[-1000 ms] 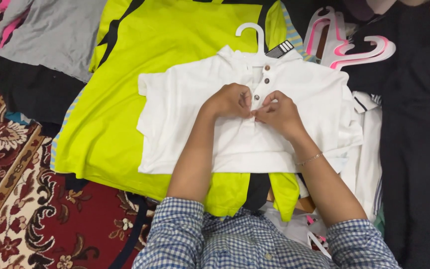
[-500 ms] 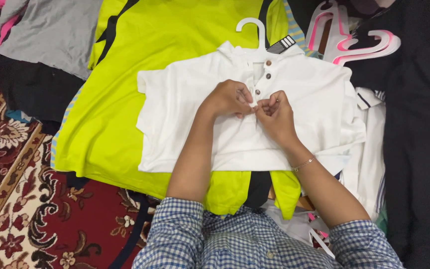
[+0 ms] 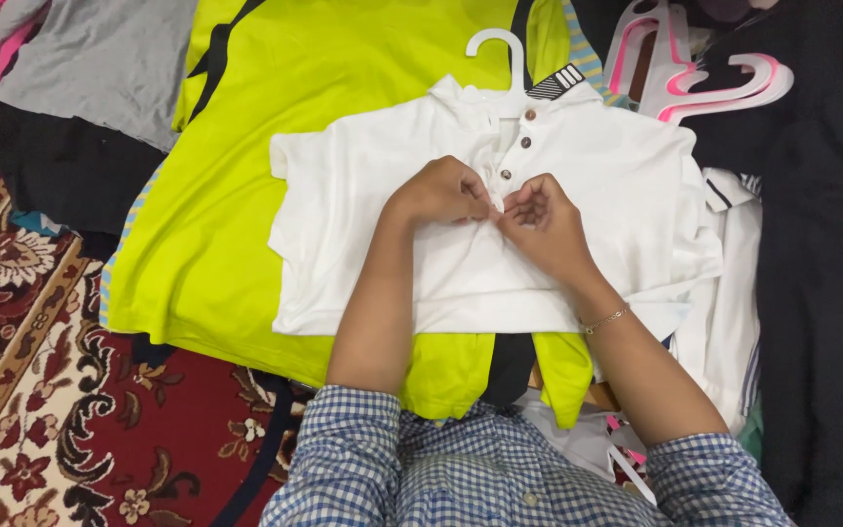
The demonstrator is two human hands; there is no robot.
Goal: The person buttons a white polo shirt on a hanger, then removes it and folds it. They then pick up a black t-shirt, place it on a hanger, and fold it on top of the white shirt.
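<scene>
The small white short-sleeved polo shirt (image 3: pixel 500 234) lay face up on a white plastic hanger (image 3: pixel 501 54), spread over a large neon-yellow jersey (image 3: pixel 275 146). Since half a second earlier the shirt had not shifted on the jersey; only the hands had crept a little down the placket, from beside the middle brown button to just below the lowest one, which suggests the fastening was nearly done or being checked. The left hand (image 3: pixel 441 190) rested knuckles up on the shirt's chest, its fingers curled tight and pinching the placket edge. The right hand (image 3: pixel 543 220) met it from the other side, fingers half bent with the tips closed on the same strip of fabric, a thin bracelet at the wrist. Both forearms reached forward from blue checked sleeves (image 3: pixel 363 459).

Right of the shirt lay pink-and-white hangers (image 3: pixel 714 83) on dark clothing (image 3: pixel 822 293). Left of it, beyond the jersey, sat a grey garment (image 3: pixel 100 59) and a red patterned carpet (image 3: pixel 41 390).
</scene>
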